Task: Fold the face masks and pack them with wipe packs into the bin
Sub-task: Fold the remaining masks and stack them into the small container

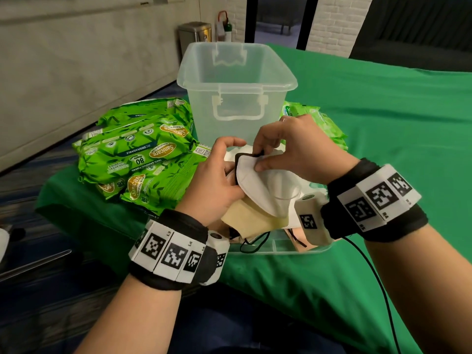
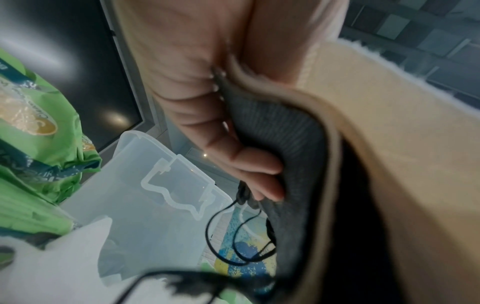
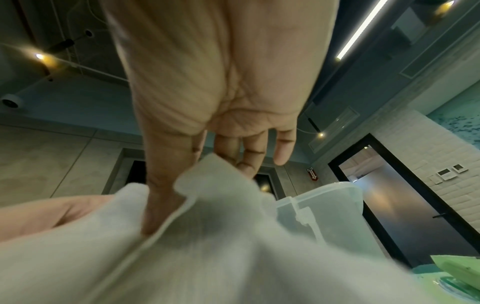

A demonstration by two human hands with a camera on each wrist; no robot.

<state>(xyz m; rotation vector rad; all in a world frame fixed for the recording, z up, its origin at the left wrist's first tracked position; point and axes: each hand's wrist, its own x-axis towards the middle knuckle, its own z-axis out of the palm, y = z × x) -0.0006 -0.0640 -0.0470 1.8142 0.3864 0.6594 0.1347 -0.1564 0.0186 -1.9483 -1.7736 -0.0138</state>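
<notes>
Both hands hold a white face mask [image 1: 258, 186] at the centre, just in front of the clear plastic bin [image 1: 236, 80] at twelve o'clock. The left hand [image 1: 215, 185] fingers curl around it; the right hand [image 1: 293, 152] pinches its top edge. Green wipe packs [image 1: 138, 154] lie at ten o'clock on the green-covered counter [image 1: 383, 149].

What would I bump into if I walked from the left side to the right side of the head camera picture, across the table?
Pile of bright green wipe packs → clear plastic bin with a handle → smaller pale green wipe packs → bare green tablecloth. The two hands and the white face mask sit in front of the bin, so they are left out.
</notes>
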